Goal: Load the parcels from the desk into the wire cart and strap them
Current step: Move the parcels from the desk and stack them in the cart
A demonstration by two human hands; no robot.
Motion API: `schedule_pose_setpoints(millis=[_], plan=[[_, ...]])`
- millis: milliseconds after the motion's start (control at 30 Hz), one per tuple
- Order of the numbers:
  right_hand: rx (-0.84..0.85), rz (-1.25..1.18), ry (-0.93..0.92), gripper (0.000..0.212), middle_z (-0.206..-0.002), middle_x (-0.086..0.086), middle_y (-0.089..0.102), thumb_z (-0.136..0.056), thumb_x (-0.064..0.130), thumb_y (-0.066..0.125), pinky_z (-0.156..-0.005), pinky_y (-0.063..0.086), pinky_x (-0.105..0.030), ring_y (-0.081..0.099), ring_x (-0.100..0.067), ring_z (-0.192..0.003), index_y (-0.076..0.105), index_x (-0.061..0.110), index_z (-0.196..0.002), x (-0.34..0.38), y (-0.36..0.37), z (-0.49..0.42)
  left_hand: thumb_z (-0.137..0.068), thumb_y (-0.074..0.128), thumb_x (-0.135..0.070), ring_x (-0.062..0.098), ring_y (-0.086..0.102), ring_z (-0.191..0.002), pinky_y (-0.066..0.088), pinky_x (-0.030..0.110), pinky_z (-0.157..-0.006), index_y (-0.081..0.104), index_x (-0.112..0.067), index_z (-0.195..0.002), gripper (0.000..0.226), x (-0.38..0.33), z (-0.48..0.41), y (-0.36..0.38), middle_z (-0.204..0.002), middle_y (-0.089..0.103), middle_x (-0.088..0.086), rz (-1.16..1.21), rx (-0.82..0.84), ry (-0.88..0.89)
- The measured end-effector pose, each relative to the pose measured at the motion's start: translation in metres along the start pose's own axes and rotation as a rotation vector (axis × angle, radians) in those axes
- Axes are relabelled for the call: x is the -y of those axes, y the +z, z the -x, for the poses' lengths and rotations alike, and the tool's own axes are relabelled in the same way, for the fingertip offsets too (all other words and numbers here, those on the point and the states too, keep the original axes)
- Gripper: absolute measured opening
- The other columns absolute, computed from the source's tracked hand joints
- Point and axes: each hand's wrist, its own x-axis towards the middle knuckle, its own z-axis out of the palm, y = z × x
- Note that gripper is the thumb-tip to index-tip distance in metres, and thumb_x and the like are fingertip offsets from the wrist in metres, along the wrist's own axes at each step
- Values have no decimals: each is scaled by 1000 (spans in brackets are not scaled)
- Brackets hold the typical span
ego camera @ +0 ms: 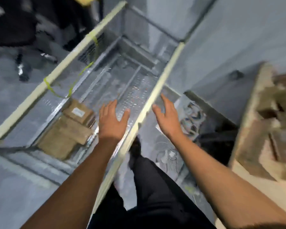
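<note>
Bare forearms reach out from the bottom edge, with dark trousers [153, 187] seen between them. To the right, the surface [245, 129] carries the brown parcels still to be loaded [274, 128], though they are too blurred for a count. Further out, the left grip [113, 120] is spread flat above the floor of the wire cart [145, 113], and the right grip [168, 120] is spread likewise just outside the cart's near rail. Nothing is held in either.

Two brown parcels [71, 128] are already laid in the cart's near left corner, the labelled one partly on top of the other. The step in hand is therefore judged to be a return to the surface for the next parcel. It would best be carried in both grips, lifted over the rail rather than dragged across it, and set flat beside the stack — not on the loose strap.

That yellow-green strap [48, 85] is tied round the far rail and hangs down inside, close behind the parcels, so it should be kept free. Beyond, bare mesh floor is left open toward the cart's far end. The gap between rail and surface is narrow, and cables [192, 116] lie beneath it.
</note>
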Motion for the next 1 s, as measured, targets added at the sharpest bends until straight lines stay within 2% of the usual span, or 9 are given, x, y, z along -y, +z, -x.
schedule_pose_setpoints(millis=[100, 167, 300, 333, 500, 667, 767, 867, 1000], plan=[[-214, -88, 177, 63, -165, -3, 37, -105, 42, 56, -126, 25, -43, 32, -21, -153, 35, 22, -162, -45, -76, 73, -101, 61, -45, 33, 34, -148, 24, 41, -124, 47, -8, -151, 64, -65, 42, 35, -155, 46, 15, 12, 185, 201], [-330, -118, 279, 64, -166, -5, 35, -105, 43, 57, -126, 26, -44, 32, -23, -154, 34, 24, -161, -78, -123, 113, -100, 58, -50, 31, 34, -148, 26, 43, -124, 46, -10, -152, 66, -103, 67, 66, -156, 46, 13, -12, 311, 324], [-620, -204, 424, 63, -164, -3, 38, -105, 44, 56, -121, 26, -29, 34, -19, -151, 37, 22, -160, -140, -204, 178, -91, 46, -68, 28, 34, -149, 28, 46, -123, 46, -14, -152, 81, -172, 118, 136, -157, 45, 10, -32, 575, 482], [-687, -232, 457, 62, -163, -3, 40, -104, 44, 57, -119, 26, -26, 35, -19, -150, 38, 23, -160, -155, -219, 191, -90, 44, -69, 27, 35, -148, 28, 45, -123, 47, -13, -151, 82, -188, 131, 156, -156, 46, 11, -39, 631, 520], [-924, -419, 645, 64, -162, 1, 38, -103, 51, 56, -119, 29, -32, 36, -17, -149, 36, 29, -160, -228, -265, 236, -100, 56, -55, 23, 42, -142, 34, 35, -113, 45, -18, -151, 64, -258, 189, 265, -152, 46, 5, -71, 871, 600], [-1054, -602, 750, 62, -164, 4, 37, -103, 52, 55, -119, 33, -38, 37, -17, -149, 35, 34, -159, -288, -299, 241, -100, 59, -53, 15, 44, -135, 37, 29, -108, 39, -22, -154, 66, -311, 213, 345, -152, 39, 0, 2, 904, 570], [-1094, -694, 730, 60, -163, 7, 39, -102, 55, 54, -113, 37, -36, 39, -12, -145, 35, 39, -157, -306, -326, 226, -95, 57, -65, 6, 40, -133, 36, 29, -108, 36, -28, -154, 73, -346, 202, 377, -154, 37, -6, 104, 837, 538], [-1104, -779, 660, 63, -154, 10, 48, -94, 63, 54, -107, 42, -33, 47, -10, -139, 39, 45, -152, -314, -355, 201, -91, 57, -72, 1, 32, -135, 29, 20, -103, 29, -30, -158, 84, -383, 191, 402, -160, 32, -6, 137, 765, 545], [-1051, -839, 566, 70, -156, 9, 49, -92, 63, 53, -116, 43, -48, 48, -14, -142, 39, 37, -156, -318, -380, 165, -89, 63, -69, 9, 35, -145, 29, 25, -108, 24, -30, -162, 92, -411, 182, 430, -164, 34, -6, 138, 798, 491]])
